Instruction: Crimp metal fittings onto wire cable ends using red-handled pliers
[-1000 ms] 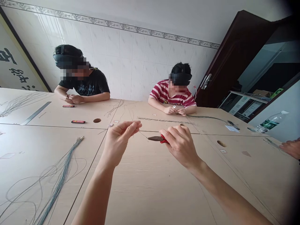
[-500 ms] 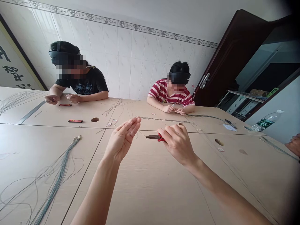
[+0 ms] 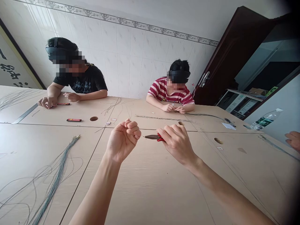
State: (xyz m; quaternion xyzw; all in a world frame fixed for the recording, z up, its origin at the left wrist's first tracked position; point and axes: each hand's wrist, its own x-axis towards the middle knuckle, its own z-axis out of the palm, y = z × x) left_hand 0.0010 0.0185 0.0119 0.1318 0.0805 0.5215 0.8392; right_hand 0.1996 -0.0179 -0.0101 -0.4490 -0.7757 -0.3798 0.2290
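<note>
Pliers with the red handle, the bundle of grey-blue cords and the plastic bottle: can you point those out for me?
Pliers [image 3: 152, 137]: head view, on the dark metal nose.
Bundle of cords [image 3: 61, 170]: head view, partway along its length.
Bottle [image 3: 262, 121]: head view, on the green label.

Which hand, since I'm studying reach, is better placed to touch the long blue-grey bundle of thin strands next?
Probably the left hand: it is nearer the blue-grey bundle, while the right hand grips red-handled metal pliers farther off. Whether the left also holds something is unclear.
</note>
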